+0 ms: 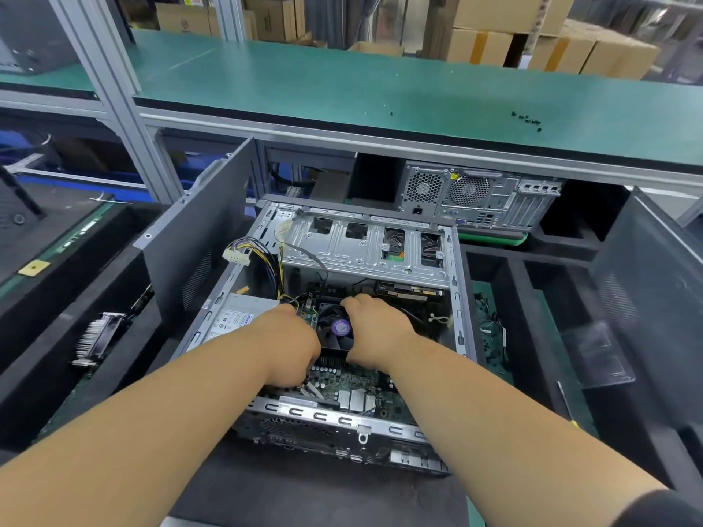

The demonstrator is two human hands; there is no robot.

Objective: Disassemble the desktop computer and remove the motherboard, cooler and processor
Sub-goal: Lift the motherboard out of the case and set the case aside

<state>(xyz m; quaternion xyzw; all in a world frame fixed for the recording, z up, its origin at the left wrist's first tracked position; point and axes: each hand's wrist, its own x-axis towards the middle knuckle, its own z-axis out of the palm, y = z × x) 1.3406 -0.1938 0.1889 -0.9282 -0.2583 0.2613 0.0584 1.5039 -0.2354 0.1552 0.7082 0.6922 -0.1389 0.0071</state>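
Note:
An open desktop case (458, 298) lies flat in front of me, its side panel off. Inside, the green motherboard (353, 389) carries a black cooler fan (336, 329) with a purple hub sticker. My left hand (291, 342) grips the cooler's left side and my right hand (374, 329) grips its right side, fingers curled over its edges. The processor is hidden under the cooler. The grey power supply (237, 317) sits to the left inside the case, its cable bundle with a white connector (237, 256) lifted over the case wall.
A removed heatsink (97, 338) lies in the black foam tray at left. Another desktop tower (479, 197) stands behind under the green shelf (342, 89). Loose screws (527, 119) lie on the shelf. A screwdriver (565, 403) rests at right. Dark panels (198, 237) lean on both sides.

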